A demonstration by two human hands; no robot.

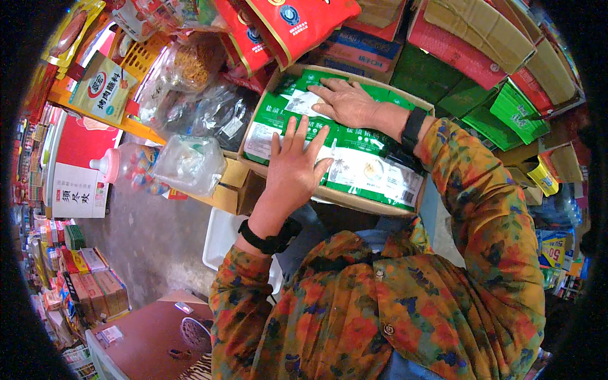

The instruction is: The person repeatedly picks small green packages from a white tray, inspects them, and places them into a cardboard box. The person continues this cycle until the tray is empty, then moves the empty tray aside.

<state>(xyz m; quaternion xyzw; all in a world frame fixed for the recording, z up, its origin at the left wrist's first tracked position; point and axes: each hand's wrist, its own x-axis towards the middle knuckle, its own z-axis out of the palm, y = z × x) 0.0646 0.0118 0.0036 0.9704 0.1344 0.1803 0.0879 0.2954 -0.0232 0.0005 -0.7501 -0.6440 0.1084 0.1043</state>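
A cardboard box (327, 192) full of green and white plastic packets (363, 178) stands before me. My left hand (297, 164) lies palm down on the packets at the left part of the box, its fingers spread. Further back, my right hand (349, 104) rests flat on the packets near the box's far side. Neither hand grips anything. Both wrists wear black bands, and both sleeves are of a patterned jacket. The packets lie side by side, with printed white panels facing up; the layers under them are hidden.
Left of the box are a bagged item (190, 164), a clear jar with a pink lid (133, 166) and an open carton (232, 183). Large red bags (304, 28) lie beyond it. Stacked cartons (475, 28) stand at the back right. A white tray (221, 240) is below.
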